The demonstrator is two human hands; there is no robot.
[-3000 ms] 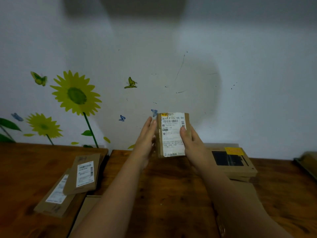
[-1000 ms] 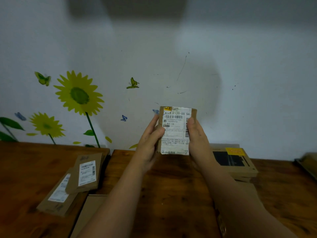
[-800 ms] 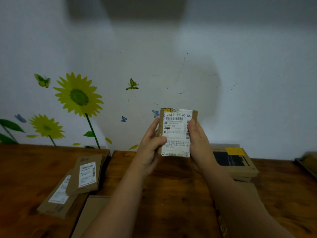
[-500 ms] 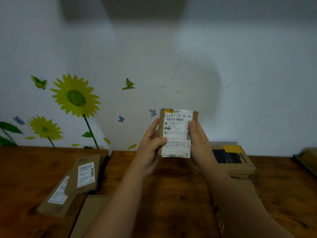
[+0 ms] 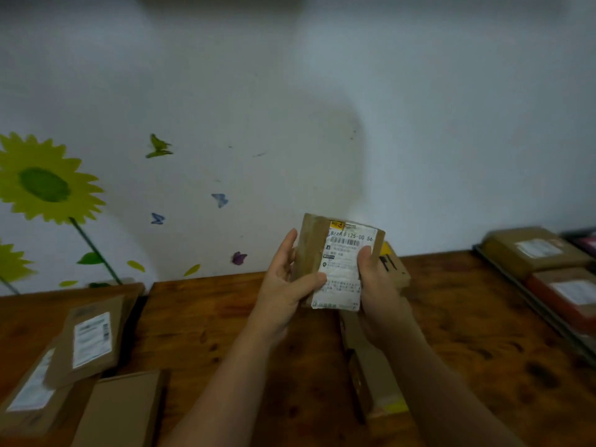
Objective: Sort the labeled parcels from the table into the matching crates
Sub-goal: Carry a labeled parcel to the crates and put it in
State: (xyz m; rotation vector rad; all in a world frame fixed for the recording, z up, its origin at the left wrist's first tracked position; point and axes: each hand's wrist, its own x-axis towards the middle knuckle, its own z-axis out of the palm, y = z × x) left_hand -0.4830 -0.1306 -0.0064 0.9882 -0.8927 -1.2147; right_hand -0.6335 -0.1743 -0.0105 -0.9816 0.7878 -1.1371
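Observation:
I hold a small brown cardboard parcel (image 5: 335, 253) upright above the wooden table (image 5: 245, 324), its white shipping label facing me. My left hand (image 5: 285, 282) grips its left edge, thumb across the lower front. My right hand (image 5: 375, 282) grips the right edge, thumb on the label. At the far right a dark crate (image 5: 529, 301) holds two labeled parcels, a brown one (image 5: 532, 250) and a reddish one (image 5: 567, 291).
Two flat labeled parcels (image 5: 87, 340) lie stacked at the left, with a plain cardboard box (image 5: 122, 411) in front of them. Behind my right hand sits a box with a yellow sticker (image 5: 395, 266). Another cardboard piece (image 5: 371, 379) lies under my right forearm. The wall is close behind.
My view has swung to the right, bringing the crate with parcels into sight. The parcel stays gripped in both hands and now shows its left side slightly turned toward me.

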